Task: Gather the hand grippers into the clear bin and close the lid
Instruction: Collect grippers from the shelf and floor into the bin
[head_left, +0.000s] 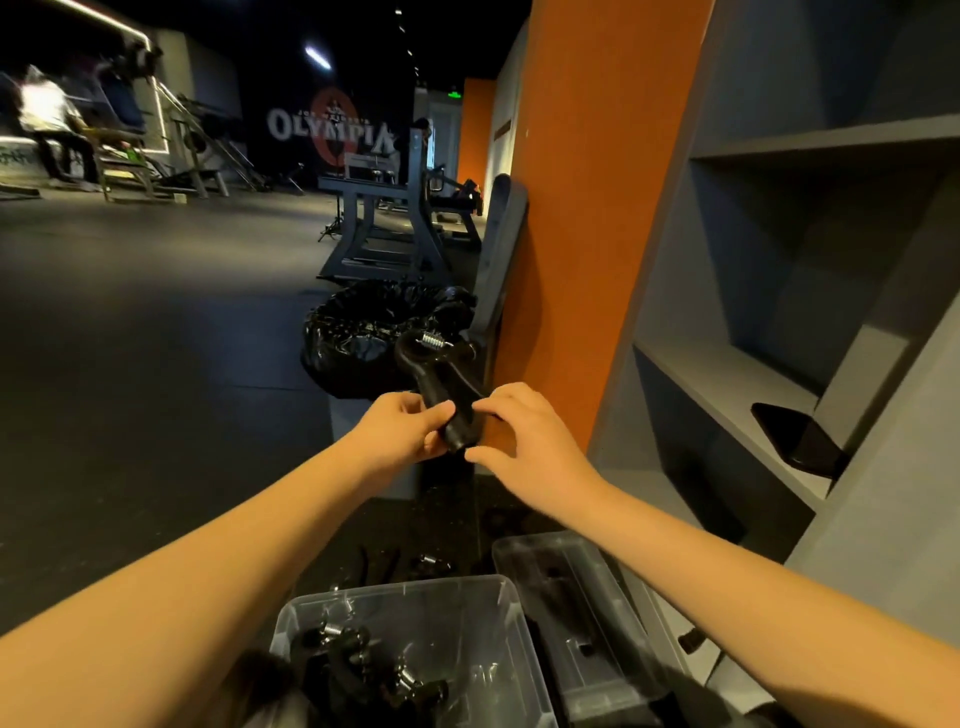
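Note:
A black hand gripper (436, 371) with a metal spring at its top is held up at chest height. My left hand (402, 428) grips its lower handle end. My right hand (519, 434) touches the other handle with its fingertips. Below, near the frame's bottom edge, stands the clear bin (498, 613) with several black hand grippers (363, 670) inside. The clear lid (576, 613) lies to the bin's right. More hand grippers (410, 564) lie on the dark floor just beyond the bin.
A bin lined with a black bag (363, 332) stands ahead by an orange pillar (587, 218). Grey shelves (769, 364) on the right hold a black phone (795, 436). Gym machines (395, 208) and a person stand far off on the dark floor.

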